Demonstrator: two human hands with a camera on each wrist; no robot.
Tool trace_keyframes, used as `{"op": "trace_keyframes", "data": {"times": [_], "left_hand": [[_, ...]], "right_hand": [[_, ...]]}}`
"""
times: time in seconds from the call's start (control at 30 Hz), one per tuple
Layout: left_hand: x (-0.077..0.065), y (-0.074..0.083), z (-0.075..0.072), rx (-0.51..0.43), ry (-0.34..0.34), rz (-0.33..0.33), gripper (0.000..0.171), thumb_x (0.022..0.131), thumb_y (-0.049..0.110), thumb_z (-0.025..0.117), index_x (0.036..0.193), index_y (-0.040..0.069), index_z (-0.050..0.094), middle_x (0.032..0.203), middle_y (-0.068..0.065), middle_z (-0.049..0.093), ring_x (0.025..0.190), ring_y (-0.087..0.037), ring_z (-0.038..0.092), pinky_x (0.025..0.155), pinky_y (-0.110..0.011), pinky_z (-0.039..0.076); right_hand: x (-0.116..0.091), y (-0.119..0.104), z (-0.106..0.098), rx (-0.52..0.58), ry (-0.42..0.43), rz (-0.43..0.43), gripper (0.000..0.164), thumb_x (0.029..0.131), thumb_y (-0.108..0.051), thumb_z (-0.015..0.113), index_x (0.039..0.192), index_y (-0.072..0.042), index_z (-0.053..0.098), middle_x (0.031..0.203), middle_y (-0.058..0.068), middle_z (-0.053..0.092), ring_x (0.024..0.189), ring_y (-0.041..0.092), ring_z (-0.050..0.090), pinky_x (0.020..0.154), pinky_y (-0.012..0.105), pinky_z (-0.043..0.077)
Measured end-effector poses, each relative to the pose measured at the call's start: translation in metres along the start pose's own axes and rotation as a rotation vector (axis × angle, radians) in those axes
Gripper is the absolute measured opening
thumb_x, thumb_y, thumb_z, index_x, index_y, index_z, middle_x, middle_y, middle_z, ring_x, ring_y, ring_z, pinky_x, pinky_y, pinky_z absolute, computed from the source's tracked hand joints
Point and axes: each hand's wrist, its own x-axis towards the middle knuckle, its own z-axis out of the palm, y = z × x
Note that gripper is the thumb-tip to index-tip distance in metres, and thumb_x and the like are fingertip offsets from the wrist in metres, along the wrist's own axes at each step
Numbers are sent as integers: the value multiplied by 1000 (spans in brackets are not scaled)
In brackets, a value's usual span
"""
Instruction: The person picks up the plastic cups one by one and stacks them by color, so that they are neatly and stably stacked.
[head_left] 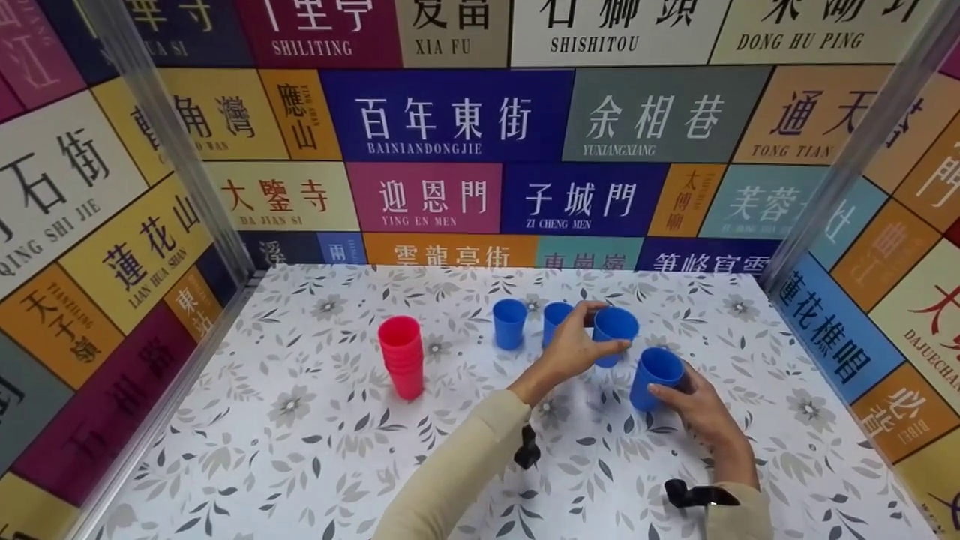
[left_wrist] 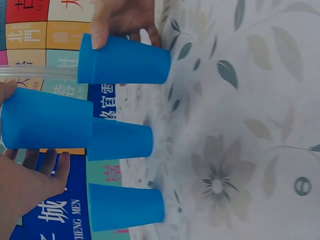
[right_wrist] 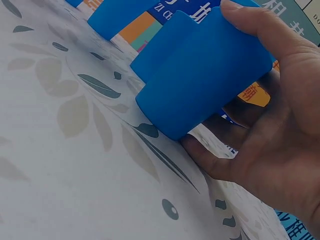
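Both hands are occupied, each with one blue cup, mouth up. The left hand (head_left: 568, 351) grips a blue cup (head_left: 616, 328) between thumb and fingers, the thumb across its near side close to the rim. In the left wrist view this cup's base sits higher than the bases of the other blue cups, clear of the tabletop (head_left: 337, 450). The right hand (head_left: 699, 403) holds another blue cup (head_left: 651, 375), thumb by the rim, fingers along the outer side. This one is nearer the wearer and rightmost; its base is at or just over the surface, contact unclear.

Left of the left hand, two more blue cups stand upright, mouths up: a half-hidden cup (head_left: 553, 321) just behind the hand, then the leftmost blue cup (head_left: 509, 326), a little apart from it.

Well apart, farther left: a stack of red cups (head_left: 403, 356), nested, mouths up; count uncertain.

Surface white, printed with grey leaves and flowers. Pale sleeves (head_left: 457, 465); dark fittings at both wrists. Around: coloured wall panels (head_left: 450, 116) lettered in Chinese and Latin script.
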Motion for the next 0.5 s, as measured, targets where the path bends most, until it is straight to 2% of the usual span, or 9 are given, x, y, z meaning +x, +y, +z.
{"op": "trace_keyframes", "data": {"times": [0.1, 0.27, 0.5], "left_hand": [[1, 10, 2, 5, -4, 40, 70, 82, 39, 82, 142, 25, 49, 138, -2, 59, 128, -16, 56, 105, -35, 51], [2, 24, 6, -29, -30, 102, 71, 83, 39, 81, 144, 22, 48, 139, -1, 58, 125, -13, 56, 99, -28, 53], [3, 39, 16, -48, -41, 91, 69, 83, 38, 82, 143, 27, 49, 142, 1, 56, 127, -12, 55, 103, -29, 51]], "right_hand": [[0, 1, 0, -1, -2, 11, 89, 95, -27, 69, 161, -9, 13, 163, 27, 24, 152, 44, 21, 124, 61, 13], [0, 1, 0, 8, -10, 15, 87, 95, -26, 69, 161, -8, 15, 163, 27, 24, 152, 44, 22, 124, 59, 19], [1, 0, -1, -14, -13, 32, 91, 95, -31, 69, 162, -10, 12, 163, 27, 22, 152, 46, 21, 123, 60, 21]]}}
